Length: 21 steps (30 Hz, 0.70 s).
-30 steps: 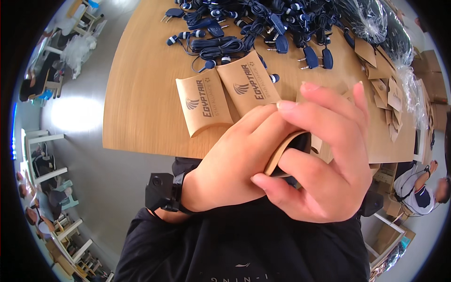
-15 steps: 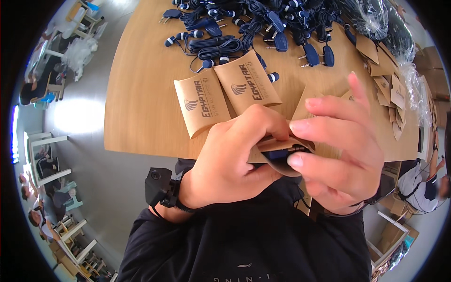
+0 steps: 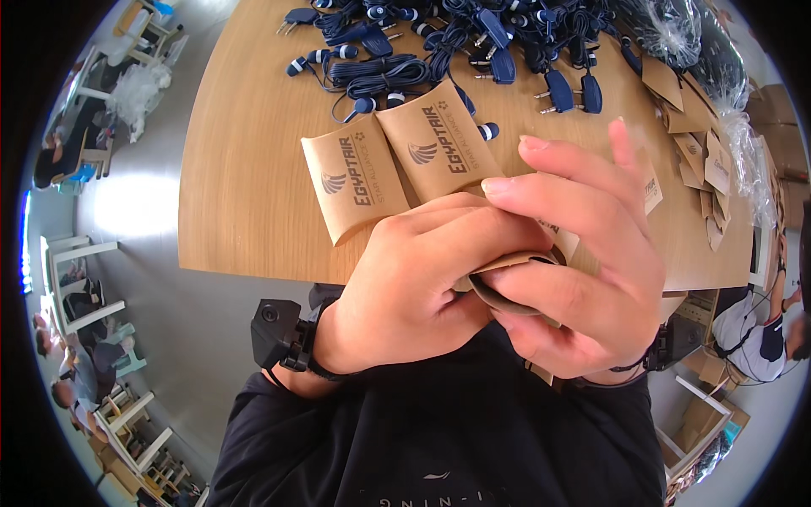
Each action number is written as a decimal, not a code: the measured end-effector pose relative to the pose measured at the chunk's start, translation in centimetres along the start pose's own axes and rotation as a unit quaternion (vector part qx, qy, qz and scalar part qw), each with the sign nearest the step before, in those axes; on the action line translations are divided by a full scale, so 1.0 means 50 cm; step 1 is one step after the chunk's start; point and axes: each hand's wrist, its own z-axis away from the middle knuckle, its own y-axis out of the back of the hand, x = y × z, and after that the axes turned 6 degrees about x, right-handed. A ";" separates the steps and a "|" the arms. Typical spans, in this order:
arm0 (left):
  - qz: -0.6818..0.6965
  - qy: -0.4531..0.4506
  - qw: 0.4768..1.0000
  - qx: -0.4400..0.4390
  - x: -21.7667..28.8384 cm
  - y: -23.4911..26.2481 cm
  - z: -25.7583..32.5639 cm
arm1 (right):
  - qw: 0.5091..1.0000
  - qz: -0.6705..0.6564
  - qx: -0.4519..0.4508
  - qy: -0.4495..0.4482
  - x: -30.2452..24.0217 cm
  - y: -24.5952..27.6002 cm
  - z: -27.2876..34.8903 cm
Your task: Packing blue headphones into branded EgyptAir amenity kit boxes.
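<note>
A cardboard box (image 3: pixel 527 257) is held over the desk's (image 3: pixel 241 169) near edge, open end facing the wearer; hands hide most of its long axis. The left hand's (image 3: pixel 414 279) fingers curl round it; the right hand's (image 3: pixel 596 291) thumb and forefinger pinch its rim. Beyond lie two closed boxes (image 3: pixel 355 182), then earphones (image 3: pixel 380 78).

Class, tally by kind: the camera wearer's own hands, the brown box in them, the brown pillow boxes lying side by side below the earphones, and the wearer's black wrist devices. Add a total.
Own hands, left hand and right hand: 2
Held box: 1
Pillow boxes side by side: 2
Black wrist devices: 2
Total: 7
</note>
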 end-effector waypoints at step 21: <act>0.094 -0.021 0.995 0.041 0.001 -0.006 0.008 | 0.987 -0.108 0.089 -0.085 -0.003 -0.005 0.024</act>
